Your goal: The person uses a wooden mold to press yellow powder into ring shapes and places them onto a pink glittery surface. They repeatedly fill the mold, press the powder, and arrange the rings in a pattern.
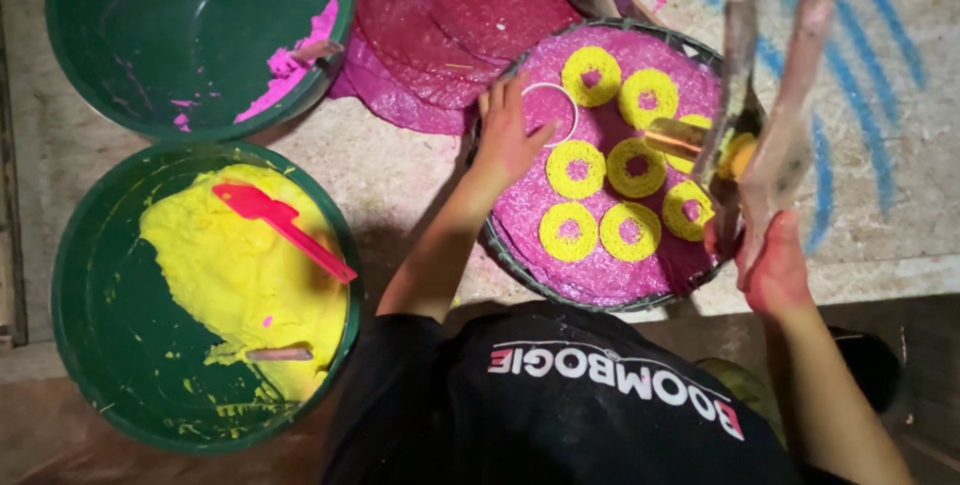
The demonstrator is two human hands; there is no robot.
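Your left hand (508, 137) rests with its fingers spread on the white ring (550, 114), which lies flat at the upper-left of the round tray (510, 257), just beside the nearest of the 7 yellow rings (577, 169). Your right hand (775, 270) is clamped on the wooden press (770, 125), whose 2 long handles run upward from your grip over the tray's right edge; its brass-coloured barrel (672, 137) points left toward the white ring. The tray's pink mat is grainy, the yellow coils stringy. Left of the tray stands a green tub of yellow dough (250, 275).
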